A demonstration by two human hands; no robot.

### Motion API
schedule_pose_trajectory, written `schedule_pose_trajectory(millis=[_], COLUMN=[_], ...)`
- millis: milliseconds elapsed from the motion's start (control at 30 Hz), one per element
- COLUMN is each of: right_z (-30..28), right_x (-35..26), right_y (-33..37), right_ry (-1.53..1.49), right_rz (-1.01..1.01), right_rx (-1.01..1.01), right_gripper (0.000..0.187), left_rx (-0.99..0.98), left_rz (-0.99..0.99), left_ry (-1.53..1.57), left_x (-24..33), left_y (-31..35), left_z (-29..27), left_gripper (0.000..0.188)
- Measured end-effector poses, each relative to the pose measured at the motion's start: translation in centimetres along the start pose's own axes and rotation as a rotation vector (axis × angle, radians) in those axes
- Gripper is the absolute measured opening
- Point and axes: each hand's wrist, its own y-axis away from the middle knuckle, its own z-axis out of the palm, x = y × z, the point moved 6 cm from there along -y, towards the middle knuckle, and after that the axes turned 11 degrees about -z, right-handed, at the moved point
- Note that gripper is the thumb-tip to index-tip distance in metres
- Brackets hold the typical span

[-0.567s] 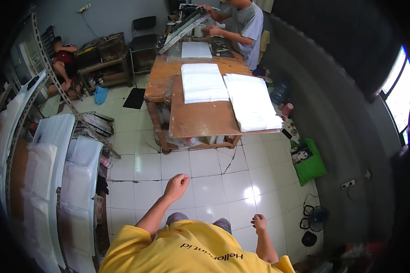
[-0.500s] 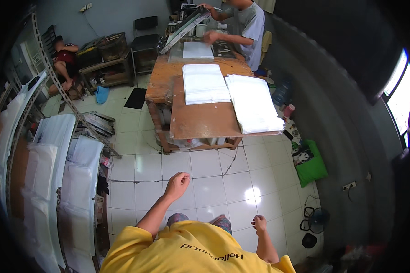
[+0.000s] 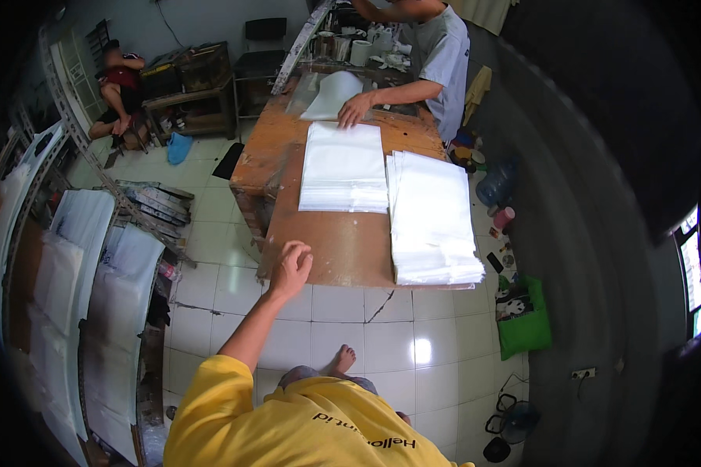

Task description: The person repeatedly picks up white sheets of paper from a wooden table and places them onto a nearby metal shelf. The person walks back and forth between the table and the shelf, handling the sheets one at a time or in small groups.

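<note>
In the head view, the person's left hand is at the near-left corner of the brown board on the near end of the worktop. Its fingers are loosely bent, partway open, and appear to hold nothing; whether they touch the board cannot be told. The right hand is out of view, so the state of its fingers cannot be told.

Two stacks of thin, whitish sheets rest on the board. The left stack extends toward the board's far edge, and the right stack lies along its right edge, reaching the near-right corner, where the layers are slightly fanned. A co-worker's hand is at the left stack's far edge, beside a curled translucent sheet toward the worktop's far end.

Such thin sheets probably slide and bend easily. Good handling would call for relaxed fingers, light pressure, and support from both sides so that the layers stay level. Fanned edges are best squared gently, without creasing the corners. Any contact with the left stack should stay clear of the co-worker's fingers, and weight on the board's near edge should be kept light.
</note>
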Motion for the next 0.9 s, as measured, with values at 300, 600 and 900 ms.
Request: schedule_pose_trajectory(millis=[300,600,900], right_z=[-13.7,-11.2,-8.2], right_x=[-15.0,-12.4,-13.2], right_y=[-7.9,-7.3,-4.7], right_ry=[-0.260,-0.208,-0.178], right_rz=[0.127,0.228,0.194], right_rx=[0.338,0.247,0.137], right_gripper=[0.020,0.019,0.027], left_rx=[0.198,-0.042,0.182], left_rz=[0.018,-0.250,0.220], left_ry=[-0.496,-0.992,-0.788], left_x=[-0.4,-6.3,-1.8], left_y=[-14.5,-21.9,-17.6], left_z=[3.7,2.1,3.9], left_gripper=[0.051,0.027,0.009])
